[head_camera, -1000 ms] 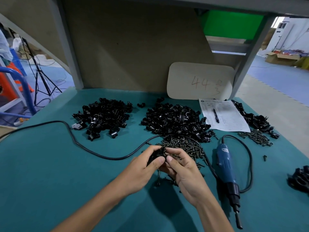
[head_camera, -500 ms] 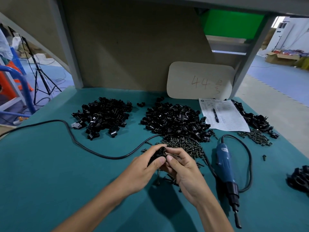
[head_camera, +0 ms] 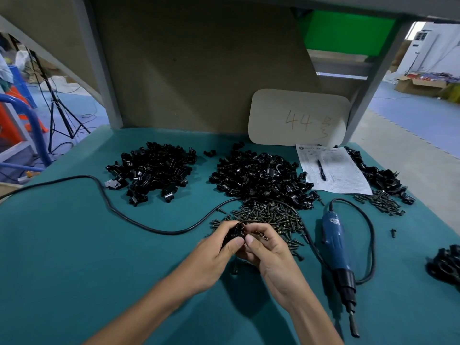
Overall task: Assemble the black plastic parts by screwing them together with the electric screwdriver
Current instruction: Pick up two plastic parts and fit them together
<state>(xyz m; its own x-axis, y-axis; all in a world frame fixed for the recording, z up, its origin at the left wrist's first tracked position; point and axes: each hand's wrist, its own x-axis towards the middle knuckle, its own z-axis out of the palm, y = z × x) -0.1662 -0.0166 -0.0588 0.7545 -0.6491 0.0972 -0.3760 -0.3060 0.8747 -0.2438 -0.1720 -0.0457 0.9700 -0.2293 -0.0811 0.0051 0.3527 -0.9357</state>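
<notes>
"Teal bench mat (head_camera: 74, 245) under a grey shelf, with two heaps of loose black pieces at the back: the left pile (head_camera: 154, 168) and the middle pile (head_camera: 256, 175). Plenty of stock to get through."

"How far along are you?"

"Early on this one, I'd judge. My left hand (head_camera: 211, 260) and right hand (head_camera: 271, 255) are together just in front of the screws (head_camera: 271, 215), both curled round one black part (head_camera: 234, 235), thumbs tip to tip. The electric screwdriver (head_camera: 334, 242) lies on the mat to my right, apart from both hands, so nothing is being driven yet."

"Anything finished?"

"Maybe the dark cluster (head_camera: 445, 265) at the right edge, but the frame cuts it off, so I can't say. The further heap (head_camera: 378, 175) beyond the paper sheet (head_camera: 333, 170) could be either."

"Is a screw seated in the part?"

"Can't tell. My fingers cover most of it; only a round opening at the top shows. A few screws sit by my right fingertips, and whether I pinch them or they lie on the pile behind is unclear."
</notes>
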